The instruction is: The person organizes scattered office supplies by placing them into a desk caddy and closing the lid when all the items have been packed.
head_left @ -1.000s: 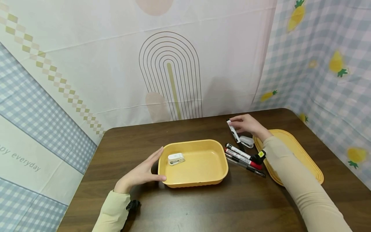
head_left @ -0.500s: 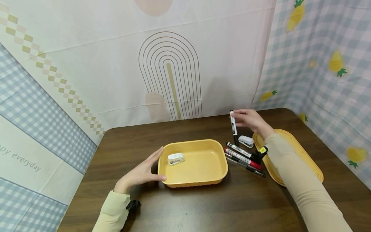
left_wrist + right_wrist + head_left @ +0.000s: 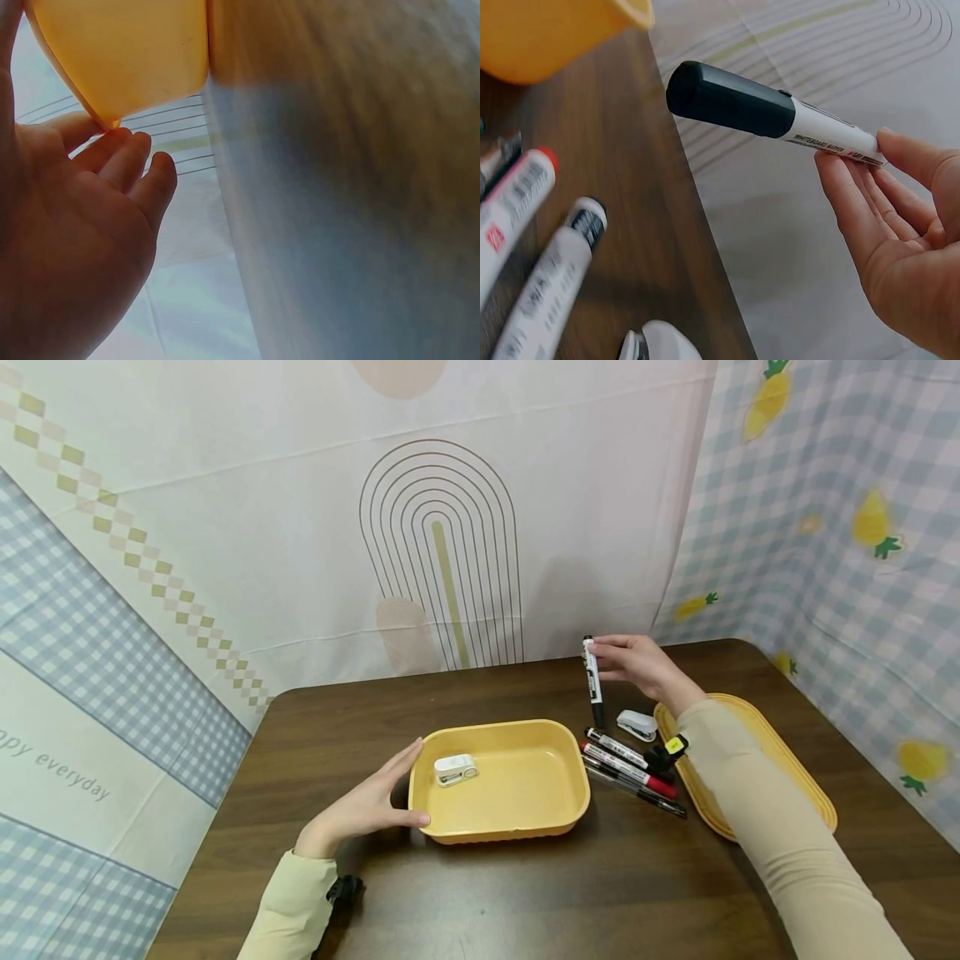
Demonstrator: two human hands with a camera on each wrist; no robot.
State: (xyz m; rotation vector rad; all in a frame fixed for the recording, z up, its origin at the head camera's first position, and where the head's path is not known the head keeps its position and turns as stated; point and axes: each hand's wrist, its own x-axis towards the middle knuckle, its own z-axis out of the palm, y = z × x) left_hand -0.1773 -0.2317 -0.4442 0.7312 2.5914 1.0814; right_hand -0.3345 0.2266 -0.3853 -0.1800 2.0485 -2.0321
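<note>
My right hand (image 3: 641, 667) pinches a whiteboard marker (image 3: 592, 681) by its end, between thumb and fingers. The marker hangs steeply above the back of the table, its black cap (image 3: 731, 101) pointing down. My left hand (image 3: 367, 806) rests against the left side of a yellow plastic bin (image 3: 502, 837), thumb at the front corner and fingers spread along to the back one. In the bin lies a white mini stapler (image 3: 455, 770). Below the right hand, a second white stapler (image 3: 637, 725) sits on the table.
Right of the bin lie a black-capped marker (image 3: 617, 747), a red-capped marker (image 3: 626, 767) and a black pen (image 3: 660, 802). A yellow lid (image 3: 780, 768) lies at the right, partly under my right forearm. Fabric-covered walls border the table (image 3: 480, 902).
My right hand has raised the whiteboard marker off the table beside the second stapler, tipped it steeper, then shifted it slightly left. The left hand and the bin stay in place.
</note>
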